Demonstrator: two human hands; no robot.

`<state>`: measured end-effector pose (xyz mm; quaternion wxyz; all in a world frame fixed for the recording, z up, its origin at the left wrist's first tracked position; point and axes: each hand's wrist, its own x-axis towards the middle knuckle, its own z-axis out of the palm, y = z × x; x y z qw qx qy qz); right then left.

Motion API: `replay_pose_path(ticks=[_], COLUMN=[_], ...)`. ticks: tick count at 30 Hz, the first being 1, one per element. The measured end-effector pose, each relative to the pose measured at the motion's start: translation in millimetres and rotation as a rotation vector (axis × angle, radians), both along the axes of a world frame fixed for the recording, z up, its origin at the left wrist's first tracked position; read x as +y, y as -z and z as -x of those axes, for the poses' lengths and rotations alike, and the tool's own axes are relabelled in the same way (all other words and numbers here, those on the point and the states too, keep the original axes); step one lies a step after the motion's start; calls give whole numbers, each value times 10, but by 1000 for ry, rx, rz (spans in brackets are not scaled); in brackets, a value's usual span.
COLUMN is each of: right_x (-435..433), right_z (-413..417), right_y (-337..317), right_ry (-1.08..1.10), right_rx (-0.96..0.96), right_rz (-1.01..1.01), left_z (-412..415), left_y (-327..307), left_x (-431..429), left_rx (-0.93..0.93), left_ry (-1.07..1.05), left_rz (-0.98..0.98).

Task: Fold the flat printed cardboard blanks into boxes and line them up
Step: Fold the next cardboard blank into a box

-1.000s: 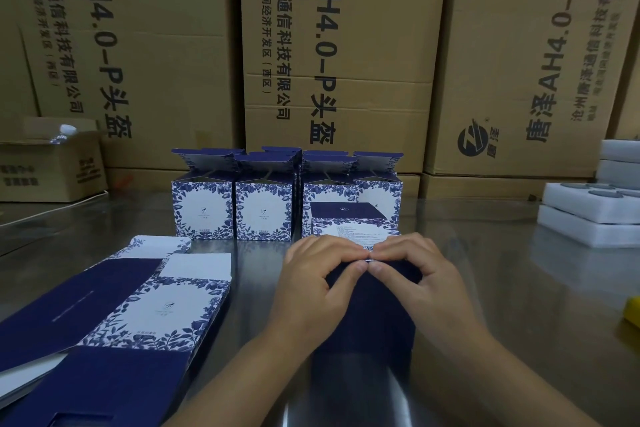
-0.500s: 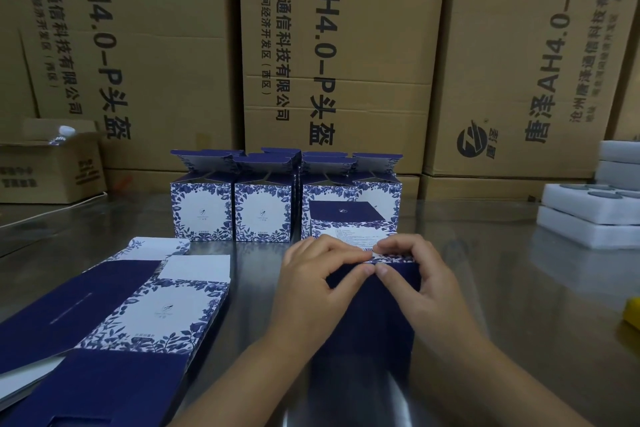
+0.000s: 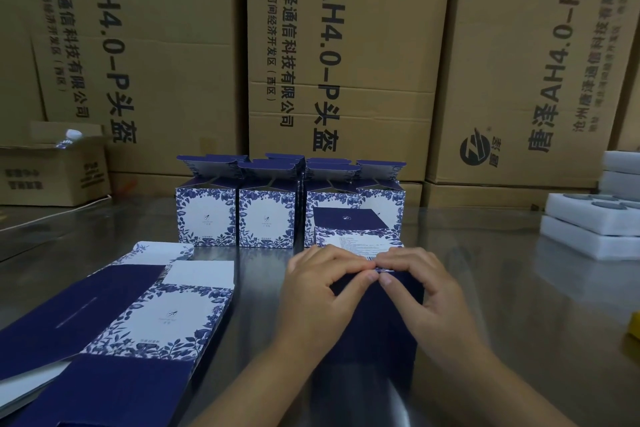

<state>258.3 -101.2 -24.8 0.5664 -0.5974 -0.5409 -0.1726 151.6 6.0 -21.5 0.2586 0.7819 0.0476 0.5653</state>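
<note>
**Where brown cartons wall in the bench, two hands grip a half-made box**

Where the room ends at the far side, tall brown shipping cartons point(image 3: 346, 45) printed with black lettering stand wall to wall. In front of them runs a reflective steel table point(image 3: 502, 288). A stack of flat blanks point(image 3: 138, 315), navy and blue-floral, lies at near left. A row of folded boxes point(image 3: 266, 215) stands at far centre with top flaps raised. White foam trays point(image 3: 588, 218) are stacked at far right, and a small open carton point(image 3: 52, 173) sits at far left. A dark blue box point(image 3: 374, 322) stands near centre, just in front of the row. The left hand point(image 3: 318, 295) and right hand point(image 3: 426, 291) both curl their fingers over its top edge, thumbs pressed to its near face.
</note>
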Motion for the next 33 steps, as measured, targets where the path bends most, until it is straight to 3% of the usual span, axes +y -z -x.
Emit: replay_pose_path(ticks=[15, 23, 33], right_x=[5, -64, -36], right_z=[-22, -79, -101], right_y=[4, -60, -61], right_ry=[-6, -86, -124], right_rx=[6, 146, 210], right_rz=[-47, 35, 15], left_z=[29, 92, 65], left_y=[-30, -104, -90], left_x=[40, 152, 128], left_rx=[41, 93, 48], left_ry=[9, 131, 110], left_rz=[-15, 70, 58])
